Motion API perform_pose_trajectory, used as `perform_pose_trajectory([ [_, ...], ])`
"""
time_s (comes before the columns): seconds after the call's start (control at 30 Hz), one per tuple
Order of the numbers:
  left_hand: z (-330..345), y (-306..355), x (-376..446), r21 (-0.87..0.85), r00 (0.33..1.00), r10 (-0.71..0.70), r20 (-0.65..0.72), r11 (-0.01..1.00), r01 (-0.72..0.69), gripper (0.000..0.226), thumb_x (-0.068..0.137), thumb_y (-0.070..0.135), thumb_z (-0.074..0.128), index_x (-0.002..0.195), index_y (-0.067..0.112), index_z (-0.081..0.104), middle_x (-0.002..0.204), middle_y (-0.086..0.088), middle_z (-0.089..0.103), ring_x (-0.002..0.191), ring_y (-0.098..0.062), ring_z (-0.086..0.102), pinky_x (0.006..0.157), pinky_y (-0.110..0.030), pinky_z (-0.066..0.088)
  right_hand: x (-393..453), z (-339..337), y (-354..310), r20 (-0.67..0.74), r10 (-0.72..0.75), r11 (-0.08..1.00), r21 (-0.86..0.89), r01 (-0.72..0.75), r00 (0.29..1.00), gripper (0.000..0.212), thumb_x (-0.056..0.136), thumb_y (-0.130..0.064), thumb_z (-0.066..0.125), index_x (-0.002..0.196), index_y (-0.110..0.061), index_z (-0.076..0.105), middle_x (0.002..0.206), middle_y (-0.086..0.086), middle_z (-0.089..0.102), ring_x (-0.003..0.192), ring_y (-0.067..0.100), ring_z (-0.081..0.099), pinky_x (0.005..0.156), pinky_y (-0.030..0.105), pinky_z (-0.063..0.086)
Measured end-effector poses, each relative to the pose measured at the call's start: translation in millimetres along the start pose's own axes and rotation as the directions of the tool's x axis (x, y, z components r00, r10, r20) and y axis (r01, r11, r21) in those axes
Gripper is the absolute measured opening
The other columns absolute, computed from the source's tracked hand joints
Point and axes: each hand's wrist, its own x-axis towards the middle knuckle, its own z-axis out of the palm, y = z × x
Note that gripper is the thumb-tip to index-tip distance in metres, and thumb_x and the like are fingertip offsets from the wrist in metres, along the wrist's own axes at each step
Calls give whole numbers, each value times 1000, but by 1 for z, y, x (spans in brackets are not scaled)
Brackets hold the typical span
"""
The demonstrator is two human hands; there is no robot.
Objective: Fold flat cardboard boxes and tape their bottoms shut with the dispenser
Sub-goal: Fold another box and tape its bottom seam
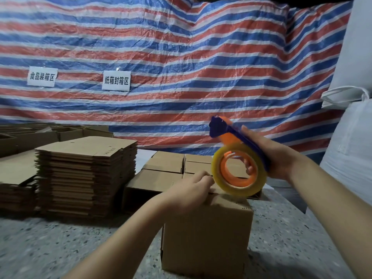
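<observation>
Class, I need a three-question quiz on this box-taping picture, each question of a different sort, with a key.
1. True or false: the right hand holds the dispenser.
2. Where is the left hand? A) on the flat stack B) on the box top C) on the floor
3. Fill in: the flat stack lies to the ____ of the box.

Key: 1 true; 2 B; 3 left.
</observation>
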Motion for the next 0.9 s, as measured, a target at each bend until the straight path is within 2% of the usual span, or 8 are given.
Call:
perform_pose_trajectory([
  [0.07, -5, -3, 2, -229, 999, -24, -32, 973, 16, 32, 104, 36, 29, 113, 25, 58, 111, 6, 63, 105, -8, 59, 98, -34, 47, 5, 3, 3, 16, 70, 995, -75, -68, 997, 50, 84, -61, 64, 79, -14, 80, 67, 4, 68, 52, 14, 65, 47, 26, 53],
  [0.17, -9, -5, 9, -511, 991, -126, -44, 855, 86, 33, 104, 30, 30, 107, 19, 61, 118, -1, 67, 108, -10, 63, 104, -37, 47, 12, 4, 5, 15, 111, 982, -153, -107, 994, 60, 69, -64, 73, 91, -8, 70, 65, 7, 65, 49, 16, 61, 46, 27, 52],
  [0.33, -21, -2, 15, -806, 937, -321, -134, 585, 85, 57, 101, 58, 28, 84, 13, 59, 101, -8, 72, 97, -22, 67, 90, -41, 45, 19, 5, 1, 35, 157, 958, -249, -144, 987, 71, 62, -65, 76, 101, -7, 66, 66, 7, 66, 50, 16, 62, 47, 27, 53],
  [0.47, -38, 4, 15, -836, 951, -297, -90, 541, 90, 65, 96, 68, 29, 92, 12, 62, 92, -5, 76, 96, -23, 69, 98, -50, 41, 24, 3, 0, 43, 162, 941, -306, -142, 986, 80, 58, -73, 80, 104, -8, 67, 69, 9, 67, 53, 17, 63, 50, 29, 54],
  [0.6, -47, 11, 16, -811, 939, -324, -119, 577, 96, 60, 92, 69, 41, 84, 15, 64, 94, -6, 75, 98, -24, 69, 93, -48, 45, 27, 5, -2, 44, 167, 921, -364, -140, 985, 94, 47, -79, 83, 106, -8, 67, 72, 11, 66, 56, 19, 63, 54, 31, 55],
  [0.7, -52, 16, 16, -795, 931, -340, -133, 598, 105, 47, 95, 58, 50, 79, 15, 64, 91, -5, 75, 98, -24, 69, 92, -46, 48, 27, 7, -5, 55, 168, 918, -373, -136, 984, 84, 58, -75, 77, 107, -8, 66, 72, 10, 65, 56, 18, 62, 52, 30, 54],
  [0.8, -54, 18, 18, -778, 919, -364, -149, 617, 119, 22, 96, 32, 56, 97, 14, 68, 93, -3, 75, 94, -20, 71, 88, -44, 51, 26, 11, -7, 51, 175, 911, -388, -142, 983, 81, 61, -72, 75, 111, -9, 66, 75, 9, 67, 58, 17, 63, 53, 30, 54],
  [0.9, -53, 17, 19, -787, 897, -399, -191, 609, 103, 14, 97, 21, 56, 104, 16, 67, 93, -1, 76, 93, -17, 70, 89, -45, 50, 27, 13, -9, 52, 180, 911, -386, -147, 982, 76, 63, -70, 74, 108, -9, 67, 72, 7, 67, 56, 16, 62, 52, 29, 54],
])
